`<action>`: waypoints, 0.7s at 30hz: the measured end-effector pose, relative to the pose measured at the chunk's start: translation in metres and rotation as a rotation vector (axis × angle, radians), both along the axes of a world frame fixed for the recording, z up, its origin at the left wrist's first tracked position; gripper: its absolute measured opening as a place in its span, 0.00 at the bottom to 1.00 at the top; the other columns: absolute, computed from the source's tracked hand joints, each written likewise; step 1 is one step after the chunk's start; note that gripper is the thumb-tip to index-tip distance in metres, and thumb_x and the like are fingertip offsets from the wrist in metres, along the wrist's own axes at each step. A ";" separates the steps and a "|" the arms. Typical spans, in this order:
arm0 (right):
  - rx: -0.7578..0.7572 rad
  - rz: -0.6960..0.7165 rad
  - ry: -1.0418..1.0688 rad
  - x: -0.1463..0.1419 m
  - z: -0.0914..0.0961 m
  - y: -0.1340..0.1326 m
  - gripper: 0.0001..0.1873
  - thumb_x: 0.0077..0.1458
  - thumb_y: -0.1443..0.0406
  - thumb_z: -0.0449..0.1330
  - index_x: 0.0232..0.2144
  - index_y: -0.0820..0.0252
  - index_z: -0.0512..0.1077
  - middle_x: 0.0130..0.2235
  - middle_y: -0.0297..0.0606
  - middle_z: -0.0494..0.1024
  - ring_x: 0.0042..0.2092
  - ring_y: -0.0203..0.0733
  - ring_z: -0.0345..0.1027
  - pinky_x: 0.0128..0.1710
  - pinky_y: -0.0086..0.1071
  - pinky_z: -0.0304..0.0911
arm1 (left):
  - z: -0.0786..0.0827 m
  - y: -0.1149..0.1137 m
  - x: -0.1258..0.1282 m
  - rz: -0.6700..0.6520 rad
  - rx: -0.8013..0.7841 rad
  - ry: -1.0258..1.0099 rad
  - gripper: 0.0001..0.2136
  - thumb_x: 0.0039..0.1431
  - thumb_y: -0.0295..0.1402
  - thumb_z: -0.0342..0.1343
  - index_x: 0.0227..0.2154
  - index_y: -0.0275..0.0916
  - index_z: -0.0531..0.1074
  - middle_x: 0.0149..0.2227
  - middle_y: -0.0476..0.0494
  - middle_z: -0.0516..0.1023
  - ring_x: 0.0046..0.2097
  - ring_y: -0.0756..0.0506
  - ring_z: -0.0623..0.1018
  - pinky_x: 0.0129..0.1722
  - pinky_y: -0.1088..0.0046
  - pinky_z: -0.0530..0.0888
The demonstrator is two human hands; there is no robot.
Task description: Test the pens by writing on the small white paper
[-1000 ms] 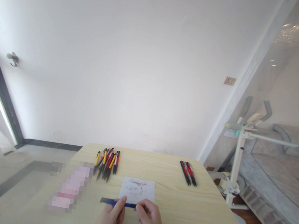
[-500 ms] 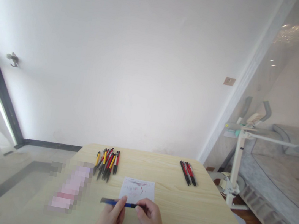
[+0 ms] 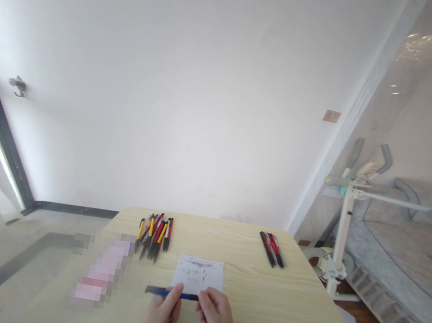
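A blue and black pen [image 3: 189,296] lies level across the near side of the table, above the lower edge of a marked white sheet of paper [image 3: 200,270]. My left hand [image 3: 165,308] is closed round the middle of the pen, thumb on top. At the pen's right end, the thumb and fingers of my right hand [image 3: 217,313] pinch its black tip. The paper carries red and dark scribbles, and its lower part is hidden by the pen and hands.
On the wooden table [image 3: 276,317], several yellow, red and black pens [image 3: 154,237] lie at back left, with a smaller group of red and black pens [image 3: 272,250] at back right. A blurred pink item [image 3: 102,272] is at left. Behind the table rises a white wall [image 3: 210,99].
My right hand's fingers have shifted slightly and drawn closer together at the pen's tip. My left hand and the pen stay in place.
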State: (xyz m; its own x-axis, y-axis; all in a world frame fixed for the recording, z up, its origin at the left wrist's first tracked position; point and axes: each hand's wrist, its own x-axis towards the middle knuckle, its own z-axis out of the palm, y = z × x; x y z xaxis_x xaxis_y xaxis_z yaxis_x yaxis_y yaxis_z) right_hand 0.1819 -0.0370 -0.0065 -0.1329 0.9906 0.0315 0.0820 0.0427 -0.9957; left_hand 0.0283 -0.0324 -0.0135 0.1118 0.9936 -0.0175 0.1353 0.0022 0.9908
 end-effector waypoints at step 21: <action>0.065 0.022 0.023 0.003 0.003 -0.001 0.18 0.50 0.53 0.54 0.22 0.62 0.65 0.17 0.27 0.60 0.19 0.30 0.54 0.18 0.23 0.50 | 0.006 -0.001 0.002 0.013 -0.028 -0.009 0.27 0.53 0.53 0.40 0.07 0.42 0.54 0.08 0.54 0.54 0.15 0.52 0.61 0.21 0.75 0.61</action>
State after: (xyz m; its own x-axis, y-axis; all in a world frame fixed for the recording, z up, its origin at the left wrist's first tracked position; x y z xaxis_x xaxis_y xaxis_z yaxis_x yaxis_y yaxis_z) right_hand 0.1846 -0.0378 -0.0036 -0.1534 0.9832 0.0988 0.0570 0.1087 -0.9924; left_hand 0.0307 -0.0338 -0.0077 0.0992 0.9941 -0.0443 0.1266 0.0316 0.9915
